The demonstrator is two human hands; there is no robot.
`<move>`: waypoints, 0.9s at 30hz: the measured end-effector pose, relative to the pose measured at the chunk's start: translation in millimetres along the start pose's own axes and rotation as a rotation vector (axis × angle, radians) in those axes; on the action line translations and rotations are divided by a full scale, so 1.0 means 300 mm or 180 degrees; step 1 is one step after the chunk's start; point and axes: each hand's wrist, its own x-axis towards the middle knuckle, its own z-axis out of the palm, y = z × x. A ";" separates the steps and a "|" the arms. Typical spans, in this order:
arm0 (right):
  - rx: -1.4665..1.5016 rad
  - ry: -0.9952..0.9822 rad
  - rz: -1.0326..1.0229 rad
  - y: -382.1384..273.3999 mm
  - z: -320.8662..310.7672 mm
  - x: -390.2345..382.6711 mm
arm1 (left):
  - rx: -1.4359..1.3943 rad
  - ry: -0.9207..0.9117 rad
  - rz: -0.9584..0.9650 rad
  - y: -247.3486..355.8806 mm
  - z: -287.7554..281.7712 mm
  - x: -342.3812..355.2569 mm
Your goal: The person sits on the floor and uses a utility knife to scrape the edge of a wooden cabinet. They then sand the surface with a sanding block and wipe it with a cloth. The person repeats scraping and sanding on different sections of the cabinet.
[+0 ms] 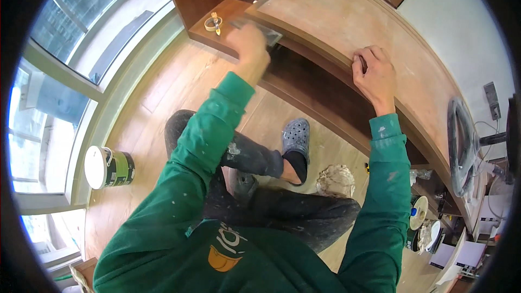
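Note:
My left hand (248,46) is blurred by motion at the front edge of the long wooden counter (320,8), near its left end. A flat grey scraper (270,34) juts out from its closed fingers, along the counter edge. My right hand (375,76) rests farther right on the same edge, fingers curled in. A dark spot shows between its thumb and forefinger, and I cannot make out whether it is a held thing or a gap. The counter top looks pale and dusty over reddish wood.
A tape roll (213,21) with a small pointed tool sits on the wooden ledge (199,31). An open shelf space runs under the counter. On the floor are a white-lidded bucket (111,167) and a crumpled pale bag (335,180). A dark-framed oval object (461,146) leans at right.

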 end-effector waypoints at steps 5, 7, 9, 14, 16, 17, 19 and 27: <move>0.0224 0.0059 0.0071 0.036 -0.010 -0.021 | 0.0388 -0.0297 0.0108 0.008 0.018 -0.083; 0.0215 0.0059 0.0021 0.028 -0.002 -0.010 | 0.0049 -0.0381 0.0232 0.036 -0.002 0.024; 0.0089 -0.0040 0.0054 0.012 0.015 0.005 | 0.0330 0.0104 0.0147 0.011 0.029 -0.044; 0.0085 0.0028 -0.0016 0.036 -0.004 -0.017 | 0.1363 -0.1292 0.0205 -0.067 0.008 -0.400; 0.0176 0.0093 -0.0007 0.027 -0.010 -0.017 | 0.1213 -0.0777 0.0028 -0.073 -0.059 -0.264; 0.0144 0.0089 -0.0007 0.020 -0.008 -0.017 | 0.0734 -0.0401 -0.0237 -0.084 -0.086 -0.177; 0.0077 0.0082 -0.0013 0.015 0.000 -0.011 | 0.0132 -0.0281 -0.0396 -0.049 -0.058 -0.069; -0.0091 0.0097 -0.0026 0.021 0.031 -0.007 | 0.0614 -0.0087 0.0008 -0.145 0.070 -0.202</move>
